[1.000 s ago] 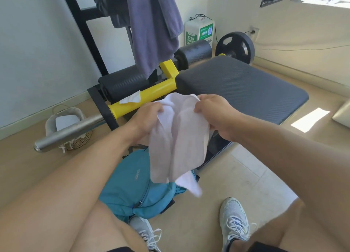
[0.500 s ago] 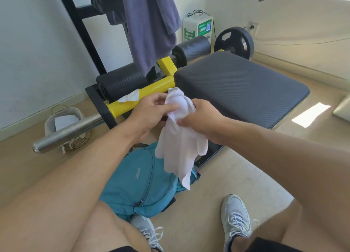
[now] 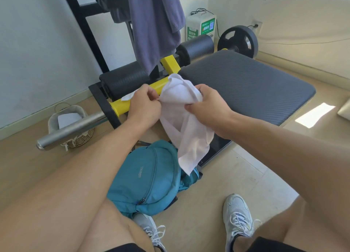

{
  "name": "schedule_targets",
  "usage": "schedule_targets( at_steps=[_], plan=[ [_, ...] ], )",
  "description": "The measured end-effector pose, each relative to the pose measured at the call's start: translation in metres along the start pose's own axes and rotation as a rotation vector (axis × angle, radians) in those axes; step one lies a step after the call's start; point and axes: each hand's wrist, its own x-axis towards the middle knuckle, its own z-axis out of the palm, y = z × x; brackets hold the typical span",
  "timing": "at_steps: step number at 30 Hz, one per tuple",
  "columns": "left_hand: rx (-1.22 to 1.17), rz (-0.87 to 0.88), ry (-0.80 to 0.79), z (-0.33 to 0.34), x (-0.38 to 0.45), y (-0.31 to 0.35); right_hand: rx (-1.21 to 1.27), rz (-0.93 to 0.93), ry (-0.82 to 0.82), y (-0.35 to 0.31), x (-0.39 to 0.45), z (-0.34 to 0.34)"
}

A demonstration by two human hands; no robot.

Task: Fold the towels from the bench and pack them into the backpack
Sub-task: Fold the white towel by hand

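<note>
A white towel [image 3: 186, 126] hangs crumpled in the air in front of the bench. My left hand [image 3: 144, 105] pinches its left edge, and my right hand [image 3: 206, 105] grips its bunched top from the right. Its loose lower end dangles over a teal backpack [image 3: 149, 177], which lies on the floor between my legs with its zip running along the top. The dark padded bench [image 3: 246, 85] stands just behind the towel, bare on top. A purple-grey towel [image 3: 155, 24] hangs from the black rack at the back.
A yellow bar [image 3: 121, 107] with a steel sleeve [image 3: 70, 132] juts out left of my hands, a small white cloth lying on it. A woven basket [image 3: 72, 123] sits by the left wall. A weight plate [image 3: 238, 41] and a white-green box [image 3: 200, 28] stand at the back.
My hands, spread apart a second ago, came together at the towel's top. The towel went from hanging spread to bunched, and my left hand has now shifted to its left edge.
</note>
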Motion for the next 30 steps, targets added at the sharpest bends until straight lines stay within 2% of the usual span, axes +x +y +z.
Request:
schedule_targets(
  at_steps=[2, 3, 5, 7, 9, 11, 13, 16, 20, 22, 25, 27, 30],
  plan=[
    [-0.018, 0.031, 0.029, 0.001, 0.0, 0.002, 0.019, 0.006, 0.0, -0.001, 0.0, -0.002],
    [-0.105, -0.005, -0.025, 0.003, -0.001, 0.003, 0.057, 0.019, 0.01, -0.001, 0.0, -0.002],
    [-0.247, -0.123, -0.196, 0.005, -0.005, 0.001, 0.186, 0.068, 0.025, -0.002, 0.0, -0.005],
    [-0.254, -0.164, -0.379, 0.007, -0.01, -0.005, 0.343, 0.131, 0.049, -0.003, 0.002, -0.009],
    [-0.243, -0.147, -0.559, 0.009, -0.017, -0.008, 0.483, 0.175, 0.095, -0.005, 0.003, -0.014],
    [-0.238, -0.136, -0.636, 0.009, -0.02, -0.009, 0.581, 0.21, 0.136, -0.006, 0.004, -0.017],
    [-0.312, -0.178, -0.628, 0.008, -0.02, -0.008, 0.604, 0.253, 0.192, -0.005, 0.006, -0.017],
    [-0.428, -0.236, -0.519, 0.007, -0.018, 0.002, 0.567, 0.314, 0.25, -0.002, 0.009, -0.014],
    [-0.407, -0.151, -0.387, 0.012, -0.02, 0.01, 0.564, 0.267, 0.04, -0.002, 0.005, -0.01],
    [-0.489, -0.209, -0.42, 0.012, -0.021, 0.013, 0.55, 0.229, -0.019, -0.005, 0.001, -0.009],
    [-0.698, -0.316, -0.584, 0.002, -0.023, 0.017, 0.541, 0.169, -0.072, -0.01, -0.002, -0.014],
    [-0.677, -0.31, -0.663, -0.004, -0.024, 0.016, 0.501, 0.132, -0.15, -0.01, -0.004, -0.019],
    [-0.606, -0.293, -0.718, -0.009, -0.024, 0.011, 0.179, 0.016, -0.23, 0.0, -0.004, -0.025]
  ],
)
